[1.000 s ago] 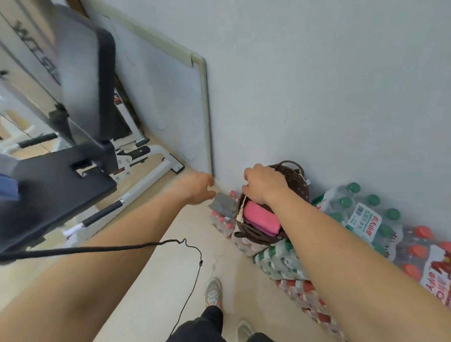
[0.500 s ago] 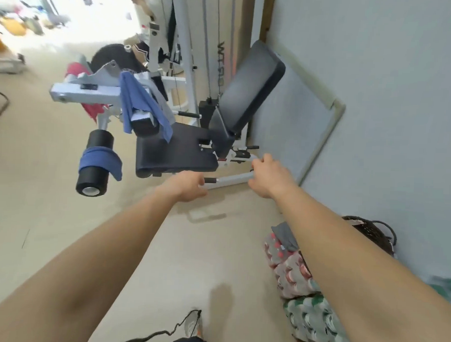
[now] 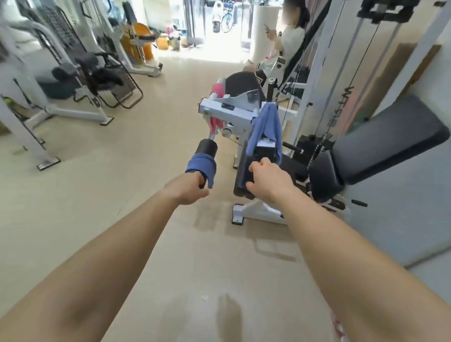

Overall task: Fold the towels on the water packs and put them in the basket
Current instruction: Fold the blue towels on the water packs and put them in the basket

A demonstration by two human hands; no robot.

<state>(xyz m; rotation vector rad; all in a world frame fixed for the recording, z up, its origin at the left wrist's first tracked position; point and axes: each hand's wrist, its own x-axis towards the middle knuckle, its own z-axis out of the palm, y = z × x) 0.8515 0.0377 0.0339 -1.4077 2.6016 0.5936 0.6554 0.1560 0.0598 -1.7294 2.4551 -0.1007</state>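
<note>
Left hand seemingly pinches wrapped blue towel; right hand apart.

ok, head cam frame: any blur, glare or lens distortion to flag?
Head view: the doorway is blown out white; the machines on the left are motion-blurred, the left hand, right hand and blue towel on the roller fairly sharp; wide-angle stretch enlarges the forearms at the bottom edge; soft shadows on the floor.

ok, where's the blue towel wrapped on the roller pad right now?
Head view, centre: the wrapped blue towel sits round the black roller pad, the left hand at its lower edge, left of the draped blue towel.
</note>
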